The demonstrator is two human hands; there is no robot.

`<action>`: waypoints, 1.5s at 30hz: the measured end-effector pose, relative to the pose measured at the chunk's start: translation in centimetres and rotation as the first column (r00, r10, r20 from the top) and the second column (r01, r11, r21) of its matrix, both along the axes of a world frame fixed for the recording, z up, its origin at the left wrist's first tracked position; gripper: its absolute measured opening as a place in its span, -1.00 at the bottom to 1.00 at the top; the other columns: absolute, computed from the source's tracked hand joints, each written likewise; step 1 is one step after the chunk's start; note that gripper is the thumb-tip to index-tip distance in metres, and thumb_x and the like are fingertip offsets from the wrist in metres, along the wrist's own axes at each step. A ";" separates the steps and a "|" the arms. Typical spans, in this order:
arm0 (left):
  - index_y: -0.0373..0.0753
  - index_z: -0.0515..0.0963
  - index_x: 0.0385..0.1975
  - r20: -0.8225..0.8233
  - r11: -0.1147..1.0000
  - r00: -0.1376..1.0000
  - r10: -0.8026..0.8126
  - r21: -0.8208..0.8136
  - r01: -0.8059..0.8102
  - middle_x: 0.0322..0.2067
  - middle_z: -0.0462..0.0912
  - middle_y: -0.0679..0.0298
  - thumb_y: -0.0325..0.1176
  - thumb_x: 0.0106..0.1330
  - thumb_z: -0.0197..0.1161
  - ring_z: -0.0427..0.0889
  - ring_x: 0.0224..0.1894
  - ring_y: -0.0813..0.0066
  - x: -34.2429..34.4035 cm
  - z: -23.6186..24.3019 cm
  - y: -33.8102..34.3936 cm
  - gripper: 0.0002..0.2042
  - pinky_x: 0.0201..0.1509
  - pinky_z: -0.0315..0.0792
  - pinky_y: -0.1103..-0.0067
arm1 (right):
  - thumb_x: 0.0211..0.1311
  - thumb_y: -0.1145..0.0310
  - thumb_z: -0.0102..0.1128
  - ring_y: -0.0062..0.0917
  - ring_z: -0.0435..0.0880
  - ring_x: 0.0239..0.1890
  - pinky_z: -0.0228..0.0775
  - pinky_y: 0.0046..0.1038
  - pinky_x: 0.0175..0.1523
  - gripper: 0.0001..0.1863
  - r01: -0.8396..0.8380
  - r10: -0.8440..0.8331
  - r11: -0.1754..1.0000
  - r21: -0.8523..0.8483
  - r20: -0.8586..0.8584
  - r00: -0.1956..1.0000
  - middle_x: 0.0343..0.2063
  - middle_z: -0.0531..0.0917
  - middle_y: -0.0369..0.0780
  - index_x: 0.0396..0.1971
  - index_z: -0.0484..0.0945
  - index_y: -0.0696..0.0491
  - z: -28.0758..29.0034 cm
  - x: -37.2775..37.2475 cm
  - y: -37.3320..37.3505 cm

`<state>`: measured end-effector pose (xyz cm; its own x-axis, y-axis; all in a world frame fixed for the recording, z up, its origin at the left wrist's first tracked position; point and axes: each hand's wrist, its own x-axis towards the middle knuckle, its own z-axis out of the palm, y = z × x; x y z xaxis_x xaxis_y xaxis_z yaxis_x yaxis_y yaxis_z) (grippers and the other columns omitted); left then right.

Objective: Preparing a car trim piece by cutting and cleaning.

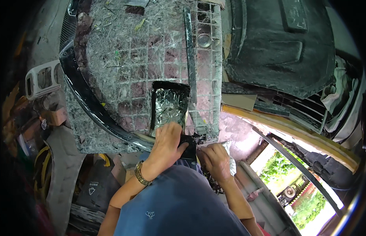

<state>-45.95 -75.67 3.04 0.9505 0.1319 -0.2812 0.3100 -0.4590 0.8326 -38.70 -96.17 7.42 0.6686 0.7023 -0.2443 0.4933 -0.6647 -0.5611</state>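
A black-rimmed, oblong part [170,87] with crinkled silver foil inside lies at the near edge of the wire-mesh bench. My left hand [167,143], with a watch on its wrist, is closed over the part's near end; its fingertips are partly hidden. Beside that thumb, some black material [187,147] extends to the right. My right hand [216,159] has its fingers curled at the right end of this black material, and what they pinch is too small to tell. Just behind the right hand shows a crumpled silvery-white sheet [232,163].
Fibre scraps cover the bench grid [137,65]. A long, curved, glossy black trim piece [86,94] runs along its left side. On the right are a dark strip [190,51], a round tin [204,40] and a large black panel [265,51]. A white frame [42,80] stands left.
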 end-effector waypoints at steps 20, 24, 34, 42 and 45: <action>-0.31 0.37 -0.09 0.024 1.000 1.000 -0.001 0.003 0.001 -0.11 0.42 0.09 -0.44 0.11 0.45 0.42 0.04 0.07 0.1 0.2 0.2 -0.57 0.14 0.20 0.26 | 0.10 0.54 0.31 -0.28 0.54 -0.35 0.41 -0.28 -0.22 -0.80 -0.120 0.121 0.992 -0.022 0.024 0.992 -0.44 0.49 -0.17 -0.23 0.60 0.18 -0.6 0.0 0.3; -0.29 0.41 -0.04 -0.003 0.999 1.000 -0.002 -0.036 0.002 -0.10 0.43 0.10 -0.45 0.11 0.44 0.42 0.06 0.06 0.2 0.5 0.3 -0.56 0.17 0.20 0.26 | 0.09 0.53 0.32 -0.29 0.54 -0.34 0.40 -0.28 -0.21 -0.79 -0.091 0.090 0.996 0.004 0.040 0.995 -0.44 0.49 -0.18 -0.23 0.61 0.17 0.2 0.1 0.6; -0.15 0.64 -0.05 0.039 0.949 0.948 -0.315 0.037 0.314 -0.13 0.45 0.22 -0.42 0.16 0.40 0.42 -0.01 0.22 3.3 2.0 3.3 -0.68 0.03 0.26 0.36 | 0.14 0.54 0.24 -0.24 0.54 -0.25 0.39 -0.26 -0.14 -0.75 -0.031 0.027 0.994 -0.108 -0.039 0.999 -0.36 0.52 -0.18 -0.15 0.62 0.09 2.7 1.7 -0.2; -0.14 0.71 -0.23 0.179 0.819 0.799 -0.574 0.098 0.566 -0.17 0.46 0.30 -0.36 0.15 0.37 0.41 -0.10 0.31 5.9 0.5 1.1 -0.82 -0.02 0.27 0.41 | 0.14 0.58 0.21 -0.24 0.56 -0.28 0.42 -0.27 -0.14 -0.77 0.042 -0.040 0.999 0.019 -0.098 0.994 -0.36 0.53 -0.15 -0.17 0.60 0.13 1.7 1.2 -1.8; -0.15 0.70 -0.29 0.172 0.796 0.778 -0.605 0.112 0.594 -0.15 0.47 0.32 -0.37 0.16 0.36 0.42 -0.08 0.32 6.4 0.1 0.6 -0.86 -0.02 0.28 0.41 | 0.13 0.58 0.22 -0.27 0.57 -0.29 0.43 -0.26 -0.16 -0.80 0.027 -0.026 0.999 0.022 -0.051 0.998 -0.37 0.53 -0.15 -0.21 0.59 0.16 1.8 1.3 -2.0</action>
